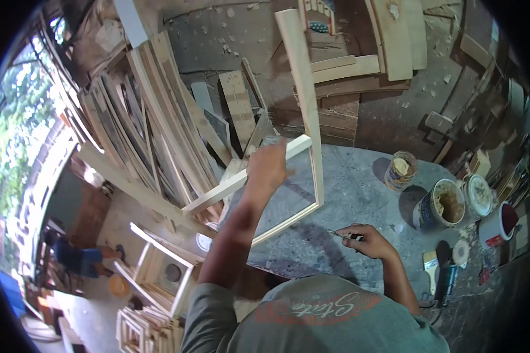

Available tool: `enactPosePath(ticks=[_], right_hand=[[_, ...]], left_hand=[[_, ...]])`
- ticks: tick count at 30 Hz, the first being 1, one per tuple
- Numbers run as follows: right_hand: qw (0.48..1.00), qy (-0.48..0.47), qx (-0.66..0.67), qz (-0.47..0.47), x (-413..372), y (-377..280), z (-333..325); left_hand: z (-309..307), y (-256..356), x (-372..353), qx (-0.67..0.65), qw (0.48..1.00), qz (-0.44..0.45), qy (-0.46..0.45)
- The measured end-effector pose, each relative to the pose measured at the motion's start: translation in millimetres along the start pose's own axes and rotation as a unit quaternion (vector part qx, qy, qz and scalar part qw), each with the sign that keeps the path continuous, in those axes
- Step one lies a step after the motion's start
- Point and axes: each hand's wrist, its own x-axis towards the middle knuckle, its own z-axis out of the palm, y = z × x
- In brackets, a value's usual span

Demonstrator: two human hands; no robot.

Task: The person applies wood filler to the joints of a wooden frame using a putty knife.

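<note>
- L grip: closed round the crossbar of the wooden frame, nr its mid.
- Wooden frame: held tilted, lower corner over the table; contact w/ surface can't be confirmed.
- R grip: narrow, fingertips on a small item, too small to ID; hand low over table, apart from frame.
- Open tub w/ brownish contents, R side of table; brush nr it.
- Stacked frames, lower L, off table.

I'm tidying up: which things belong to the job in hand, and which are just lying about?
Job, it seems:
frame, in the left hand
small item, in the right hand
bench

Apparently lying about:
brush
tubs
planks
stacked frames
</note>
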Motion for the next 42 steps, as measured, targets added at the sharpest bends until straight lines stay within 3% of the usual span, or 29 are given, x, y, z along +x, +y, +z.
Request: enactPosePath(ticks=[1, 4, 9, 15, 18, 22, 25, 28, 33, 35, 39, 42], right_hand=[[1.0, 0.005, 0.001, 0.009, -4, 0, -2], [0.998, 0.051, 0.022, -0.01, -16, 14, -8], [0.996, 0.076, 0.018, 0.042, -28, 15, -22], [0.996, 0.079, 0.03, 0.042, -15, 16, -28], [0.996, 0.054, 0.027, 0.058, -9, -8, -28], [0.999, 0.031, -0.013, 0.01, -3, -13, -31], [0.999, 0.026, -0.037, -0.024, -5, -18, -32], [0.999, 0.051, -0.016, 0.008, -15, -17, -36], [0.989, 0.127, 0.055, 0.054, -33, 0, -43], [0.982, 0.154, 0.088, 0.063, -35, 2, -42], [0.975, 0.217, 0.041, 0.028, -22, 3, -35], [0.944, 0.314, -0.035, -0.098, 12, -8, -28]], left_hand=[[6, -6, 10, 0.014, 0.999, -0.014, -0.029], [3, -13, 9, 0.02, 0.999, -0.019, 0.028], [-82, -13, -20, -0.079, 0.988, -0.053, 0.12], [-83, -50, -54, -0.281, 0.917, -0.089, 0.27], [-81, -60, -62, -0.308, 0.898, -0.127, 0.287], [-133, -77, -60, -0.28, 0.919, -0.184, 0.206], [-150, -97, -47, -0.236, 0.957, -0.067, 0.155], [-151, -103, -23, -0.122, 0.992, 0.034, 0.029], [-100, -86, 18, -0.054, 0.97, 0.185, -0.15], [-78, -76, 27, -0.033, 0.957, 0.2, -0.205], [-18, -70, 42, -0.034, 0.928, 0.257, -0.267], [27, -66, 47, -0.004, 0.922, 0.266, -0.282]])
